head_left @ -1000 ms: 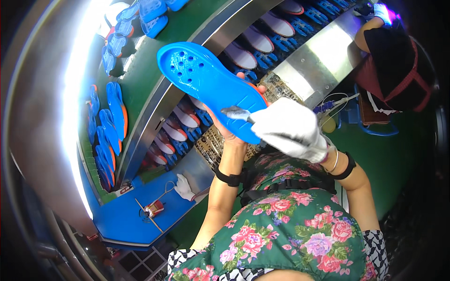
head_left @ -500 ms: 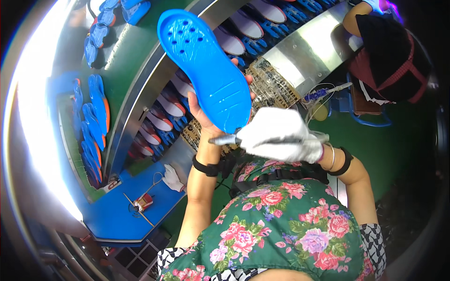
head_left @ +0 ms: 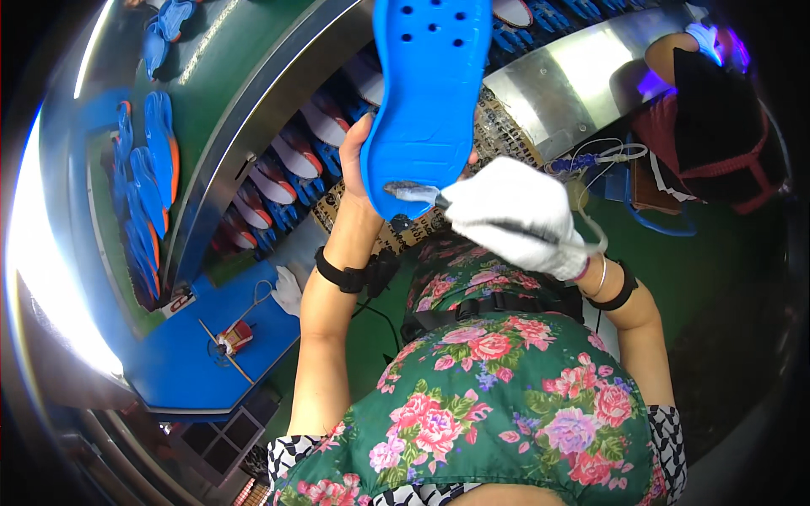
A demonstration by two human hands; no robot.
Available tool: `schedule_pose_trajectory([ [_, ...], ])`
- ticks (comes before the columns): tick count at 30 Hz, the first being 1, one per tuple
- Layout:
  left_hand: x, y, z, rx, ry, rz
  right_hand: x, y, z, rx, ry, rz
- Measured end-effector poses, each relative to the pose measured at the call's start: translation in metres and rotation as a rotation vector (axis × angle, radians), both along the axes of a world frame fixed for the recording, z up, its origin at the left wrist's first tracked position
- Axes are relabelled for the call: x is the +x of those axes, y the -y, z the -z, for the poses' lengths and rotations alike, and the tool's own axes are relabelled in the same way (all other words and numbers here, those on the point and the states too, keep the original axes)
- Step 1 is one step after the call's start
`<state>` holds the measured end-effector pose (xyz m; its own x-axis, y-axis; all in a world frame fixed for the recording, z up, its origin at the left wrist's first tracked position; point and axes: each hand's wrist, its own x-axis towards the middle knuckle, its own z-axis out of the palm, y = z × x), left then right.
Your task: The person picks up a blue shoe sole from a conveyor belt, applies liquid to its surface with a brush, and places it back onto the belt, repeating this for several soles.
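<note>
My left hand (head_left: 361, 169), bare, holds a bright blue shoe sole (head_left: 430, 93) upright from behind, heel end down; the sole has round holes near its top. My right hand (head_left: 515, 215) wears a white glove and grips a thin brush (head_left: 422, 196) whose wet tip touches the heel end of the sole. A black band sits on each wrist.
A steel conveyor (head_left: 278, 101) carries rows of shoe soles on holders (head_left: 278, 181). Blue and orange soles (head_left: 148, 169) lie on the green belt at left. A blue table (head_left: 202, 354) holds a small red tool. Another person (head_left: 709, 110) sits at right.
The sole has been raised and turned more upright, toe end now past the top edge. The gloved hand has moved up with the brush to the sole's heel.
</note>
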<state>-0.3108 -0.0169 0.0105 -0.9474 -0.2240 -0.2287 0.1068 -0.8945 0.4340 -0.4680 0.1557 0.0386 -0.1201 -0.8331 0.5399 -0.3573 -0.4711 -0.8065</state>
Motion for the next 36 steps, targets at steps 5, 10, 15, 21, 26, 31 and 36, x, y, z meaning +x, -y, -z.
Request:
schedule_pose_trajectory([
  [5, 0.004, 0.015, 0.005, -0.012, -0.052, 0.103, 0.011, -0.011, 0.0, -0.015, -0.092, -0.163],
  [10, 0.006, 0.013, 0.006, 0.036, 0.027, 0.065, -0.003, 0.0, -0.004, 0.006, 0.052, -0.082],
  [15, 0.009, 0.021, 0.02, -0.023, 0.108, 0.025, 0.01, -0.004, -0.001, 0.021, 0.069, -0.218],
  [21, 0.007, 0.019, 0.018, -0.013, -0.023, 0.009, 0.011, -0.003, 0.001, 0.239, 0.229, -0.15],
  [26, 0.013, -0.009, 0.017, 0.384, 0.04, -0.291, -0.005, 0.012, -0.004, 0.271, 0.337, 0.02],
  [31, 0.028, -0.043, 0.027, 0.345, -0.126, -0.119, -0.031, 0.046, -0.011, 0.084, -0.054, 0.307],
  [36, 0.058, -0.041, 0.001, 0.025, -0.087, -0.342, -0.008, 0.039, -0.028, 0.071, 0.293, -0.079],
])
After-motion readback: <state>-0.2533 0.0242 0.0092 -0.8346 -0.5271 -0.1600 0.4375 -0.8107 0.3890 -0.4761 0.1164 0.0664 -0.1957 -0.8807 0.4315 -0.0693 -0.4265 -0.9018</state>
